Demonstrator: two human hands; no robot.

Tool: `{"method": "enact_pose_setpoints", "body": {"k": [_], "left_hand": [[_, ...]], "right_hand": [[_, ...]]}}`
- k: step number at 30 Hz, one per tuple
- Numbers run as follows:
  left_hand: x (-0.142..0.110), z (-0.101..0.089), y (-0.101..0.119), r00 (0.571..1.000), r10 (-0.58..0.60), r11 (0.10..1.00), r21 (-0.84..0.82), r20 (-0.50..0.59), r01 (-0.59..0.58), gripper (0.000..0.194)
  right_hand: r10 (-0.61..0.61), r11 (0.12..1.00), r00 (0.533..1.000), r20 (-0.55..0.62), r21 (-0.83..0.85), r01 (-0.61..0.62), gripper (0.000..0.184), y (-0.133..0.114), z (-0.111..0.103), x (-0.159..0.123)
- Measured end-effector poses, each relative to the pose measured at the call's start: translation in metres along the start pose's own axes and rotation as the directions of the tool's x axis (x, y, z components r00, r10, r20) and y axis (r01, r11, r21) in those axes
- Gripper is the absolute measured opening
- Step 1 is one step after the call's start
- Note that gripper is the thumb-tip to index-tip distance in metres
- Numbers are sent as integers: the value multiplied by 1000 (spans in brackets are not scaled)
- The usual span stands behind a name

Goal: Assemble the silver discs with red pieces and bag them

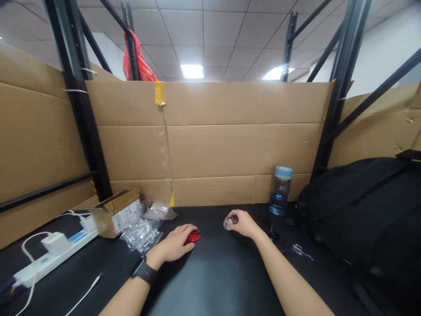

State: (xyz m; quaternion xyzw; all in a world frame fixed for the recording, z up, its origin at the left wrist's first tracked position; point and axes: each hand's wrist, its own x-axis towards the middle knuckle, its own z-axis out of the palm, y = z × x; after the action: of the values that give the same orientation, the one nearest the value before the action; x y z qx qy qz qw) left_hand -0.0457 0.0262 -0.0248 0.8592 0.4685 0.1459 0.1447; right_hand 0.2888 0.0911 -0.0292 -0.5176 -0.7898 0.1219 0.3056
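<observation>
On the black tabletop, my left hand (pixel 175 244) lies with fingers stretched and thumb apart over a small tangled red bundle (pixel 193 237). Part of that bundle is hidden under the fingers; it looks like cord or bands. A dark watch is on my left wrist. Farther right, my right hand (pixel 244 223) is closed around a small clear round object (pixel 227 223), near the tabletop. Its kind is hard to make out, and my fingers cover its right side.
Left: an opened cardboard box (pixel 115 213), crumpled clear plastic packaging (pixel 143 232), a white power strip (pixel 61 258) and a white cable (pixel 83 295). Right: a blue-lidded bottle (pixel 280 191), small keys-like items (pixel 301 251) and a black bag (pixel 365 219). Cardboard panels (pixel 213 151) wall the back.
</observation>
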Motion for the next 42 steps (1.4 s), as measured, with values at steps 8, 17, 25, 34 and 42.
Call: {"method": "enact_pose_setpoints", "body": {"k": [8,17,25,34,42], "left_hand": [[2,1,1,999,-41,999,31,8,41,60],[6,9,-9,956,-292,952,104,12,289,98],[4,-1,-9,973,-231,964,139,14,227,90],[3,0,-10,975,-221,963,164,19,215,89],[3,-3,-6,973,-231,965,133,26,225,88]], "right_hand": [[1,1000,1000,20,-21,0,42,3,-1,-2],[185,977,958,218,-143,-157,108,9,-9,-6],[150,982,964,221,-147,-120,89,9,-10,-4],[183,976,964,194,-155,-154,92,7,-10,-4],[-24,999,993,113,-18,26,77,0,0,-5]]}}
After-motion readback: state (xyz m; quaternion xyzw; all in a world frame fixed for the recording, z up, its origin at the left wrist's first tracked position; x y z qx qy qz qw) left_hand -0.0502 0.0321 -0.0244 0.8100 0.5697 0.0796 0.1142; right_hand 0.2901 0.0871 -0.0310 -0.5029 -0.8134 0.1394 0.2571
